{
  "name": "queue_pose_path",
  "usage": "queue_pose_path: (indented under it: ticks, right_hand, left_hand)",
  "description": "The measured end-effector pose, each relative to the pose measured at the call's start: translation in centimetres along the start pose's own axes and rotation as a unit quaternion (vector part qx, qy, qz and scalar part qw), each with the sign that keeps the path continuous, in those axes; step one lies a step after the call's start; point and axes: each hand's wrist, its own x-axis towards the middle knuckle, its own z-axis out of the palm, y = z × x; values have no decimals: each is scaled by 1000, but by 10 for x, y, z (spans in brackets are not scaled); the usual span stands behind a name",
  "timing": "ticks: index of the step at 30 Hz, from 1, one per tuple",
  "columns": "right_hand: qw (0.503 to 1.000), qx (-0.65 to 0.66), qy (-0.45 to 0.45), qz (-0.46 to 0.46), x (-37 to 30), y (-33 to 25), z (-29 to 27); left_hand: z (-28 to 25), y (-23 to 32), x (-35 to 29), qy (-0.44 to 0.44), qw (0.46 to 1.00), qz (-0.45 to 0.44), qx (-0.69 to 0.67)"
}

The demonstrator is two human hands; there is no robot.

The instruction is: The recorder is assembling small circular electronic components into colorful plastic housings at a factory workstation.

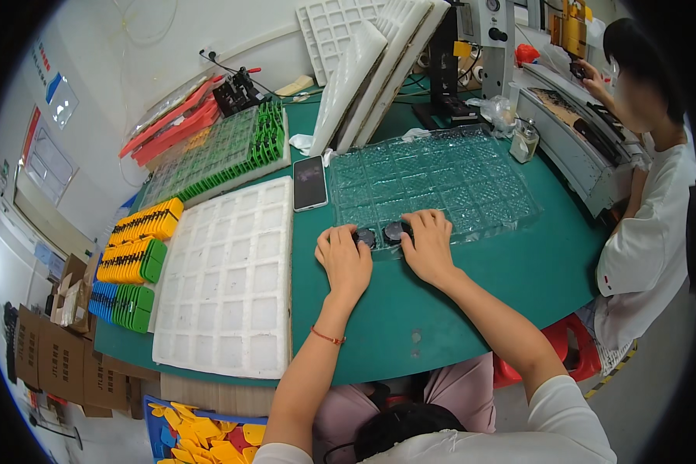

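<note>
A clear plastic tray (433, 182) with a grid of square pockets lies in front of me. Two small black knob-like parts sit at its near edge: the left black part (366, 237) and the right black part (394, 232). My left hand (343, 259) curls its fingers round the left one. The other is gripped between thumb and fingers of my right hand (431, 249). Both hands rest low, close together, and partly hide the parts. Whether the parts sit fully down in pockets I cannot tell.
Left of my hands lie a phone (310, 183) and a white foam tray (224, 282). Beyond are stacked yellow and green pieces (135, 259) and a filled green rack (224, 151). Foam boards (379, 69) lean behind. A co-worker (649, 178) sits at right beside a machine (572, 139).
</note>
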Motion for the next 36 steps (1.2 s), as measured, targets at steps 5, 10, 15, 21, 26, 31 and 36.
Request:
queue_pose_path:
  ticks: [5,10,15,21,26,31,36]
  right_hand:
    - [1000,5,-12,-22,1,0,-3]
    - [997,68,-26,0,5,-3,-11]
    - [990,134,-28,-26,5,0,-8]
    - [989,139,23,-34,6,-5,-10]
    - [974,211,81,-12,10,-10,-11]
    - [965,245,88,-22,9,-4,-4]
    - [986,145,29,-72,8,5,1]
  left_hand:
    - [0,0,-1,0,1000,1,-6]
    - [2,-2,-1,11,1000,7,-1]
    - [3,-2,-1,9,1000,6,-2]
    - [1,0,-1,9,1000,-1,-5]
    - [1,-1,0,9,1000,-4,-10]
    - [1,0,1,8,1000,2,-9]
    - [0,0,0,-4,1000,6,-6]
